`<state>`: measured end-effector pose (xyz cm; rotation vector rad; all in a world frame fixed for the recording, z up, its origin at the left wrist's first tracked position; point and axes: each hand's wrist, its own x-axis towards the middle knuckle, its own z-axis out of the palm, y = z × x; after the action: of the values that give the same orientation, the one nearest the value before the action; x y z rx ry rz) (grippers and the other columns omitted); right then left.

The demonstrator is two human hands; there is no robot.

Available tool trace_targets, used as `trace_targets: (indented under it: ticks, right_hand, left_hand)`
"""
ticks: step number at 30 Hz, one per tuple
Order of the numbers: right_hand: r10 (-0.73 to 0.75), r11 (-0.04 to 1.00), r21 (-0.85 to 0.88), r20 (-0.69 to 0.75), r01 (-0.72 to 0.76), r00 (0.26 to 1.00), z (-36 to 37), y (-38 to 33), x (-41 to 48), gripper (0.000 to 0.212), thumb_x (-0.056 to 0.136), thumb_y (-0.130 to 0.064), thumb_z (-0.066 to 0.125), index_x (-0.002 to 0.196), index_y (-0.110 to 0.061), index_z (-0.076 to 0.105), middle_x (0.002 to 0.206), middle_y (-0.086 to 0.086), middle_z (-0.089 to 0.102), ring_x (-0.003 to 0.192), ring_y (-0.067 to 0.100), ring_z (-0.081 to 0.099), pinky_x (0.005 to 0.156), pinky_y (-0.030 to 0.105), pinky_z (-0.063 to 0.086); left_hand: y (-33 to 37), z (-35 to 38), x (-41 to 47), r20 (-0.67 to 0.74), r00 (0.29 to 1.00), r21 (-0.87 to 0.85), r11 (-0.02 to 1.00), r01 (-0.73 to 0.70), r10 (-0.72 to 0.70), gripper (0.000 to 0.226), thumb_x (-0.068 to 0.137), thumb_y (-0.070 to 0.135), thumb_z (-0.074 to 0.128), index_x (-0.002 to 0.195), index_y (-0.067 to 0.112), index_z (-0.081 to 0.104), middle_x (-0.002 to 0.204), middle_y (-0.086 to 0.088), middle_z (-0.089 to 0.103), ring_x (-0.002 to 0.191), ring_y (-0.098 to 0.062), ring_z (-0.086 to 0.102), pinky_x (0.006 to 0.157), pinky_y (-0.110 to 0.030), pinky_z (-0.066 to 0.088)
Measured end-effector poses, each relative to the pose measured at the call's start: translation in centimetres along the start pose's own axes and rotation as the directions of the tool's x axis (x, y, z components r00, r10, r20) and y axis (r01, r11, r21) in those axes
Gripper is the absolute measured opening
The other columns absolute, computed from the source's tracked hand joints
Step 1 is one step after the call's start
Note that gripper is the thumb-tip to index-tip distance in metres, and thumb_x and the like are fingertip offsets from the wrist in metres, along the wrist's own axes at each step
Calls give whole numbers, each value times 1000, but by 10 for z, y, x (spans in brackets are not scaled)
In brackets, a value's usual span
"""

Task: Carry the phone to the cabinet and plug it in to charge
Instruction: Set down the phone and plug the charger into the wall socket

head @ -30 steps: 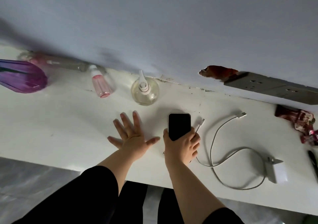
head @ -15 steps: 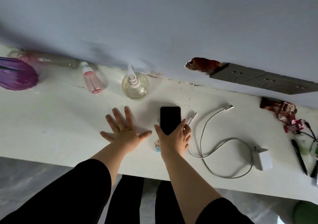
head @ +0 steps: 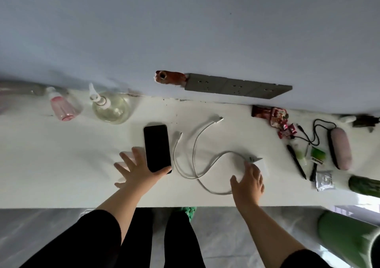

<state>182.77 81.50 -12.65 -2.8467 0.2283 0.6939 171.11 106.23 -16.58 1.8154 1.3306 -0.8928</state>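
The black phone (head: pixel 157 147) lies screen up on the white cabinet top (head: pixel 61 164). My left hand (head: pixel 136 171) rests flat beside it with fingers spread, its thumb touching the phone's near corner. A white cable (head: pixel 194 150) loops to the right of the phone, both plug ends lying free. It leads to a white charger block (head: pixel 264 164). My right hand (head: pixel 247 183) hovers over the block's near side with fingers apart, partly hiding it. A grey socket strip (head: pixel 236 87) is fixed on the wall behind.
A pink spray bottle (head: pixel 61 108) and a glass pump bottle (head: pixel 110 108) stand at the back left. To the right lie snack wrappers (head: pixel 275 117), pens (head: pixel 296 161), a pink case (head: pixel 339 148), a foil packet (head: pixel 324 180) and a cucumber (head: pixel 364 186).
My right hand has let go of the phone and moved right to the charger block. My left hand has shifted up against the phone. The view has swung to the right.
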Motion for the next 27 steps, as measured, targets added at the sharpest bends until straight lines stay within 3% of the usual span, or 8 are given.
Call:
trace_targets:
  ticks: [3,5,10,14,17,21,24,27]
  right_hand:
    - [137,990,-42,24,-136,990,-7,3,25,83,88,-26,60,153,-19,9,162,9,8,148,26,7,117,43,12]
    - [221,975,2,81,-221,972,-6,1,38,82,91,-24,55,153,-18,3,161,10,11,148,28,9,118,45,14]
    - [246,958,139,42,-249,968,-6,4,50,54,85,-14,63,133,-3,40,137,20,42,123,39,39,100,47,38]
    - [136,975,176,20,-137,991,-14,-8,39,58,80,-24,70,129,-5,47,128,18,49,116,37,45,93,45,42]
    - [40,944,325,69,-60,997,-19,-38,25,55,79,-28,72,127,-11,50,123,15,53,105,33,55,89,42,48]
    - [-138,606,749,429,-267,892,-34,-97,12,38,85,-23,70,119,-11,58,108,13,62,77,23,67,71,35,57]
    - [-254,435,841,456,-320,853,-49,-137,14,17,85,-20,70,98,-9,69,80,9,61,61,16,61,64,25,57]
    - [-331,327,887,431,-327,839,-59,-168,15,29,85,-19,70,109,-2,66,75,5,61,59,15,58,62,22,55]
  left_hand:
    - [-5,-6,5,-87,996,15,999,31,-29,150,30,94,52,144,27,-19,156,-9,-23,142,-44,-17,102,-75,15]
    - [-7,-9,9,-123,991,17,999,48,-46,150,30,91,56,144,25,-17,156,-11,-21,141,-46,-15,101,-75,18]
    - [-5,-13,14,-130,988,3,997,83,-82,159,16,98,42,143,22,-16,155,-16,-18,139,-48,-15,102,-73,16]
    - [9,-22,17,-108,985,-39,990,133,-137,170,6,98,27,145,12,-19,154,-27,-13,140,-49,-15,111,-64,1]
    - [23,-30,16,-83,976,-110,975,194,-203,167,15,97,40,145,12,-22,155,-27,-13,140,-52,-12,113,-63,0]
    - [34,-36,17,-75,962,-170,954,245,-261,161,28,91,59,145,13,-21,155,-23,-16,138,-55,-10,110,-67,5]
    - [39,-40,15,-67,957,-144,952,270,-281,160,31,87,64,144,11,-20,155,-24,-16,139,-55,-8,111,-65,6]
    - [36,-39,14,-65,964,-138,959,248,-259,159,35,84,67,144,11,-23,155,-23,-19,139,-54,-11,113,-65,9]
